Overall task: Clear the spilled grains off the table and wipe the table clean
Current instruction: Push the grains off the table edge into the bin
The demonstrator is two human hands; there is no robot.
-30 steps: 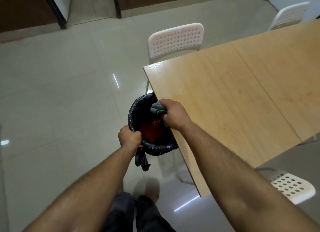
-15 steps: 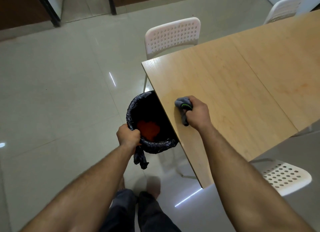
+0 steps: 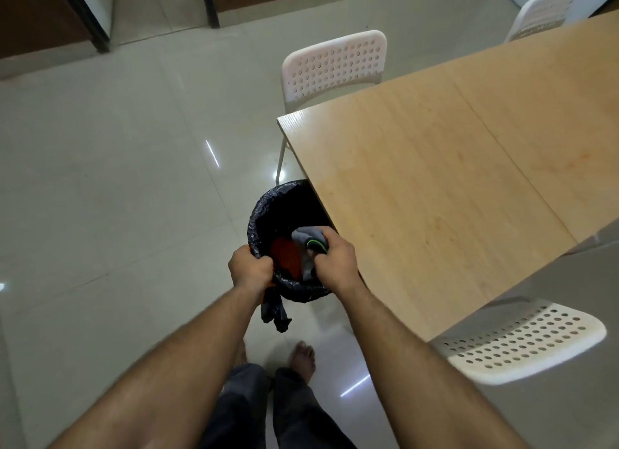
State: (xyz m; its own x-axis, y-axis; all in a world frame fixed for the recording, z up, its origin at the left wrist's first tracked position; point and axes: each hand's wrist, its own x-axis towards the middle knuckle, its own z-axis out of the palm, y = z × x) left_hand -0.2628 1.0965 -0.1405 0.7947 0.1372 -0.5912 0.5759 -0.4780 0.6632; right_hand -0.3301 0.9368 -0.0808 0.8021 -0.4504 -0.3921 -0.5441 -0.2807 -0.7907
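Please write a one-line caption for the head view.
Left hand grips black-lined bin; right hand holds grey cloth over it.

Take the table (image 3: 452,194) as your landmark. Its near corner edge overhangs the far side of the black-lined bin (image 3: 264,210), so you can enter the bin's mouth only from the side away from the table. Your left hand (image 3: 250,270) grips the bin's rim and your right hand (image 3: 336,262), holding a grey cloth (image 3: 310,238), fills the mouth beside the table edge. One white chair (image 3: 335,65) blocks the table's far end; another white chair (image 3: 522,339) stands along its near side. The tiled floor (image 3: 110,187) left of the table lies open.
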